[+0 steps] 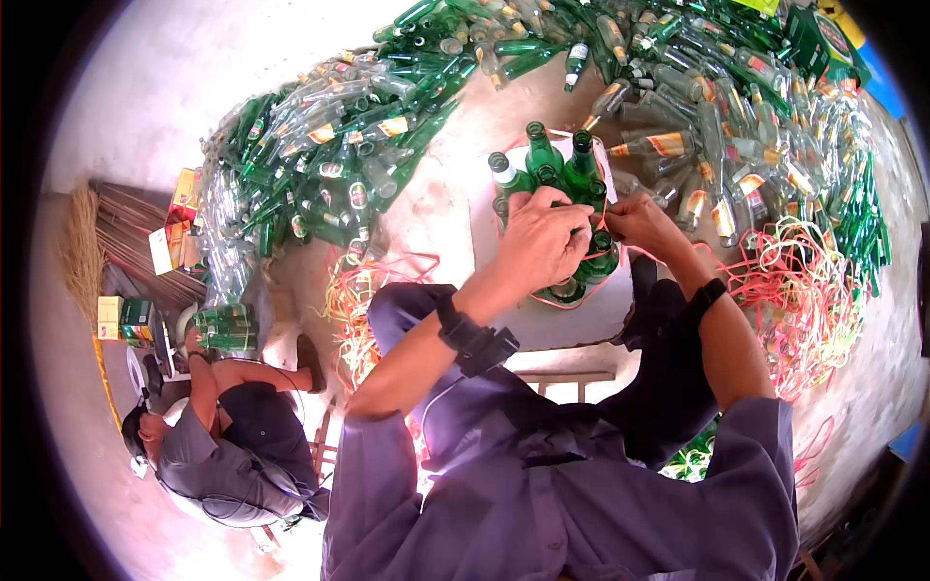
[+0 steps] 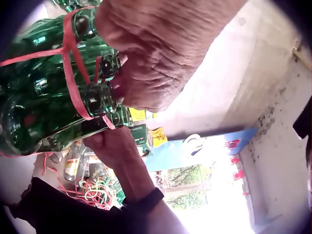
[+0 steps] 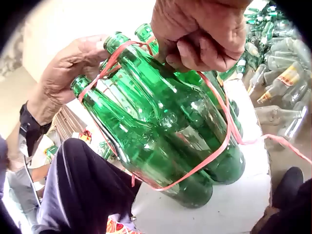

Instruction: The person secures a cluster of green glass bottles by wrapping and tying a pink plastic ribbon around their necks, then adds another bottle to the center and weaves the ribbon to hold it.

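Observation:
A bundle of green glass bottles stands upright on a white-topped stand between the person's knees. Pink plastic strap loops around the bottles' necks and bodies, its loose tail trailing off to the side. At the bottle tops, the left hand bends its fingers over the necks, with its thumb right at a mouth in the left wrist view; its other fingertips are hidden there. Across from it, the right hand has curled fingers and pinches the strap close above the bottle shoulders.
Heaps of green and clear bottles cover the floor ahead and to both sides. Tangled pink and yellow strap lies at the right, with more by the left knee. A seated person handles green bottles at the left, near a broom.

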`<state>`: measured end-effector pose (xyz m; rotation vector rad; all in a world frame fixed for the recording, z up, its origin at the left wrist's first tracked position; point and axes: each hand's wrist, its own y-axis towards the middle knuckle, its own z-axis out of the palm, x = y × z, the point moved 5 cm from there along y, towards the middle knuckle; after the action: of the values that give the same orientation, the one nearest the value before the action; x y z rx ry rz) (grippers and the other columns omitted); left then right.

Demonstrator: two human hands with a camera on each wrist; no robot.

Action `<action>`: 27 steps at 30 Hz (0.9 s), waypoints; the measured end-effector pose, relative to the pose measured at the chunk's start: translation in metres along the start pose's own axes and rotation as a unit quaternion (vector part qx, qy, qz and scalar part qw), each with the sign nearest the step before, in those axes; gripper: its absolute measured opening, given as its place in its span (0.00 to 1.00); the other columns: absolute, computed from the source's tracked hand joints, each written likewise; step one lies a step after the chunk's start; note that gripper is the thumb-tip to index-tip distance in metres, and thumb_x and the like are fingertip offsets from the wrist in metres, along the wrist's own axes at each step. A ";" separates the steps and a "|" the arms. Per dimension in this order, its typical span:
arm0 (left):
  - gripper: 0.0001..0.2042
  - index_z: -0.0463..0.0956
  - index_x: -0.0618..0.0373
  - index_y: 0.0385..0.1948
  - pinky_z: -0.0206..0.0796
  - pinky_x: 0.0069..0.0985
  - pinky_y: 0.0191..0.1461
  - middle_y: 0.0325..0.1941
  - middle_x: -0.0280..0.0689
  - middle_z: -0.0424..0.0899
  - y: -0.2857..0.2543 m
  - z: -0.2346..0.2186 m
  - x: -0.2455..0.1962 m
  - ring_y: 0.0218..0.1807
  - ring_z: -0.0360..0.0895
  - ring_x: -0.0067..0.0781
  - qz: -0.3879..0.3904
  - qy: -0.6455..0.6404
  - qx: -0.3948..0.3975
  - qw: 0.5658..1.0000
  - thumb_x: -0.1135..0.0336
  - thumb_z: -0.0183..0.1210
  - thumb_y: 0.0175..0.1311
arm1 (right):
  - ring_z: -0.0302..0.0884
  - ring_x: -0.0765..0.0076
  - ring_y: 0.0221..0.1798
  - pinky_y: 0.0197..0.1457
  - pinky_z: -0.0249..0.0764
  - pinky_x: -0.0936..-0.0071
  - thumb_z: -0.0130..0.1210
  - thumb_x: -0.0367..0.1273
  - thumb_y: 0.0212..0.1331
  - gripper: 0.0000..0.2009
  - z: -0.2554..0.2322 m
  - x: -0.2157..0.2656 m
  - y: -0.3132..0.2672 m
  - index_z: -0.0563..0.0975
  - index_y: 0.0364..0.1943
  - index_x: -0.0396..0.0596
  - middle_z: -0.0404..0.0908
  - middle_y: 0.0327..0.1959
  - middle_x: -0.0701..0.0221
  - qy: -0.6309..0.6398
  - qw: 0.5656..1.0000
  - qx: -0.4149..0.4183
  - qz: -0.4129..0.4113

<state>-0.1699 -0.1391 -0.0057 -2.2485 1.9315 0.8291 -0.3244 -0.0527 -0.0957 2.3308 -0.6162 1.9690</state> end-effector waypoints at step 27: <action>0.10 0.76 0.52 0.35 0.66 0.40 0.44 0.27 0.33 0.83 -0.005 -0.022 -0.021 0.36 0.79 0.39 -0.122 0.052 -0.047 0.990 0.75 0.63 0.52 | 0.71 0.83 0.25 0.31 0.70 0.75 0.59 0.27 0.55 0.08 -0.001 0.017 0.005 0.85 0.32 0.36 0.82 0.19 0.69 -0.092 0.994 0.035 -0.048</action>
<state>-0.1591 -0.1276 0.0213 -2.5650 1.6389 0.8009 -0.3254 -0.0620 -0.0802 2.5511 -0.4417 1.7780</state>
